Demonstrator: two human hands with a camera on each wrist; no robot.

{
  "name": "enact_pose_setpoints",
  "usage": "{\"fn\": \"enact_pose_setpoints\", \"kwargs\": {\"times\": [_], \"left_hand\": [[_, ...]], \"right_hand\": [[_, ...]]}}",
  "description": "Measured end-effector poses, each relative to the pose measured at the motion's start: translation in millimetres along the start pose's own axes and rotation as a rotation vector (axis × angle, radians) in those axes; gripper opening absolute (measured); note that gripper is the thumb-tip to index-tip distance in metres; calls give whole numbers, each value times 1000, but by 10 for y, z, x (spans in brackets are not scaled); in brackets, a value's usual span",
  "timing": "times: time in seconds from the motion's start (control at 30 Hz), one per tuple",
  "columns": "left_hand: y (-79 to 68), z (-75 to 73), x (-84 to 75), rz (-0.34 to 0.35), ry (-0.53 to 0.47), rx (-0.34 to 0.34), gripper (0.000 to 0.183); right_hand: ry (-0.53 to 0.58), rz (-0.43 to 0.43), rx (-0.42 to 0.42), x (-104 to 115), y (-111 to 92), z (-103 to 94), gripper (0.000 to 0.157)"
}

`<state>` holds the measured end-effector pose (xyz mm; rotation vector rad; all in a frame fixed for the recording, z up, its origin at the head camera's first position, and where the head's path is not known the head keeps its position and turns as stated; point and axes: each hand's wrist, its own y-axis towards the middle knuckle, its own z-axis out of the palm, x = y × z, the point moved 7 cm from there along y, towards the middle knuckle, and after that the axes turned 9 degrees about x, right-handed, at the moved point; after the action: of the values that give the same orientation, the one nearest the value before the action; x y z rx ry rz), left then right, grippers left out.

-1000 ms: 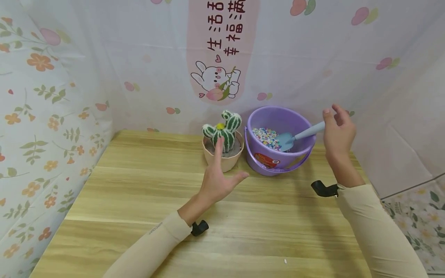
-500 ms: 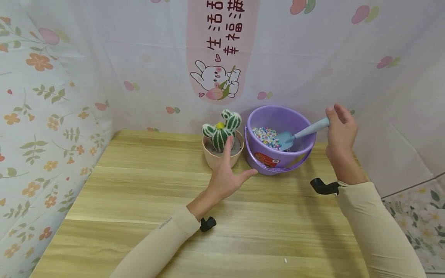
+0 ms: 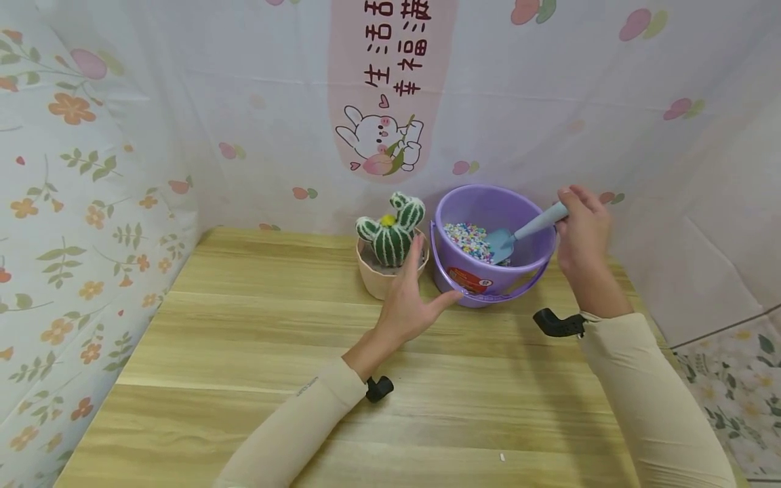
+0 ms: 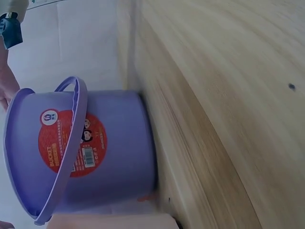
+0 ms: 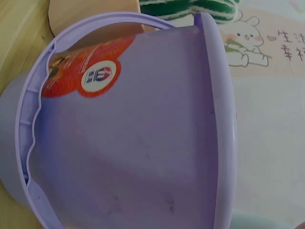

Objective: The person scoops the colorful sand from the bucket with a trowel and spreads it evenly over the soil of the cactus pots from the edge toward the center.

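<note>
Inside a purple bucket, small multicoloured beads lie toward the left. A pale blue toy shovel slants into it, its blade on the beads. My right hand, above the bucket's right rim, pinches the end of the shovel's handle. My left hand is open, fingers straight and thumb spread toward the bucket's front. Its fingertips overlap the right edge of a peach pot holding a knitted green cactus. The bucket's carrying handle hangs down across its red label in the left wrist view.
Pot and bucket stand side by side at the back of a wooden table, against a printed cloth backdrop. A small white piece lies near the front. Floral cloth hangs on the left side.
My left hand has moved right, from in front of the cactus toward the bucket. My right hand shifted slightly right, then back left with the shovel's handle. Bucket and pot have not moved.
</note>
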<state>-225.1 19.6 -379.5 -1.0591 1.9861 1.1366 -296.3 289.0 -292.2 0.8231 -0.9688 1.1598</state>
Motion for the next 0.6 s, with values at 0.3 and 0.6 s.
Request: {"fn": "enact_pose_setpoints", "kwargs": {"times": [0.3, 0.6], "left_hand": [[83, 108, 37, -78, 10, 15, 110], [165, 159, 0, -84, 26, 15, 113]], "right_hand": [[-98, 78, 75, -84, -10, 134, 59], [-247, 128, 150, -155, 35, 217, 15]]}}
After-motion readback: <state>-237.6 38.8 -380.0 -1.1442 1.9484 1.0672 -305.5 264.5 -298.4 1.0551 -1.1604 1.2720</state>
